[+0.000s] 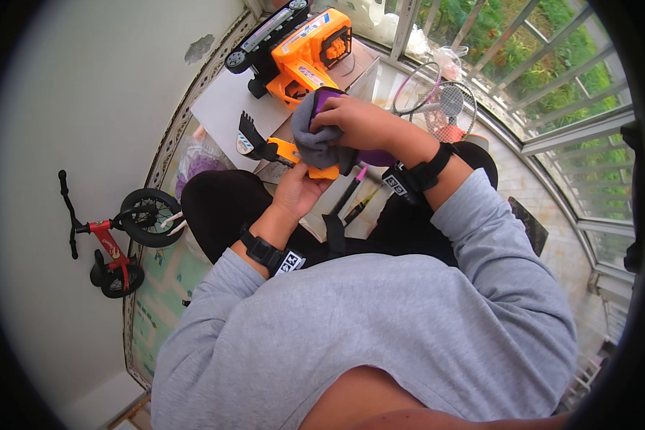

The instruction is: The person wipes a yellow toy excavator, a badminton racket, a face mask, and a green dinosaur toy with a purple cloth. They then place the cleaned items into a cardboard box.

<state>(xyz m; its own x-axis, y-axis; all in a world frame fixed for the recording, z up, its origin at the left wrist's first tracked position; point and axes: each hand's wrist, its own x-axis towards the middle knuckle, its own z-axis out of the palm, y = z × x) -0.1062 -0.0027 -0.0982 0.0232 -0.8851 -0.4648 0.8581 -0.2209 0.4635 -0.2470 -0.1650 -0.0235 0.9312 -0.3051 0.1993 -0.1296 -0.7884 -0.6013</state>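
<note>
While the left hand (299,188) grips the orange toy piece (294,154) from below, its long axis runs left to right across the lap. Directly above it, the right hand (362,122) fingers clench a grey cloth (315,140) against its right end, with the orange toy truck (301,46) beyond.

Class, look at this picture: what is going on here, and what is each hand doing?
A person in a grey sweatshirt sits looking down at their lap. The left hand grips an orange toy part with a black scoop at its end. The right hand presses a grey cloth onto that part, with something purple beneath the hand. A large orange toy truck stands just beyond the hands. A small red balance bike stands to the left, and badminton rackets lean by the window.
</note>
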